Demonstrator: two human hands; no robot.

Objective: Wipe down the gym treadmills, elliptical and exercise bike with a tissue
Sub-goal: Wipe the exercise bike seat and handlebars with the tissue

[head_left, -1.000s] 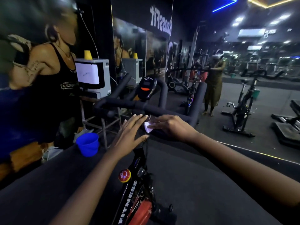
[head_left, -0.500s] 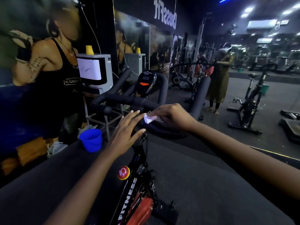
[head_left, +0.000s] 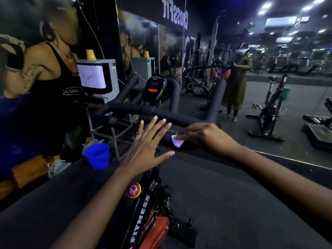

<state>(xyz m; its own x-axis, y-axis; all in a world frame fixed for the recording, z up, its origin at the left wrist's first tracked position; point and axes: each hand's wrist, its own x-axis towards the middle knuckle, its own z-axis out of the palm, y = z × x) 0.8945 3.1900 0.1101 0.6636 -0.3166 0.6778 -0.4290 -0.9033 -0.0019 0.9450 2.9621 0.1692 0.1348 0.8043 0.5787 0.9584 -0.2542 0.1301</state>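
Note:
A black and red exercise bike [head_left: 143,211] stands right under me, its padded black handlebar [head_left: 161,114] crossing the middle of the view with a small console [head_left: 156,88] behind it. My right hand [head_left: 203,137] pinches a small white tissue [head_left: 177,140] and presses it on the near bar of the handlebar. My left hand [head_left: 146,146] hovers beside it with fingers spread and straight, holding nothing, its fingertips near the handlebar.
A blue plastic cup [head_left: 98,155] sits on the low dark ledge at left. Behind it stands a grey machine [head_left: 100,78] on a metal stand. A mirror wall ahead reflects other bikes [head_left: 269,108] and a person in a long dress [head_left: 237,83].
My right hand has slid the tissue along the near bar, first away from the left hand and then back toward it. My left hand has stayed open and risen a little beside the handlebar.

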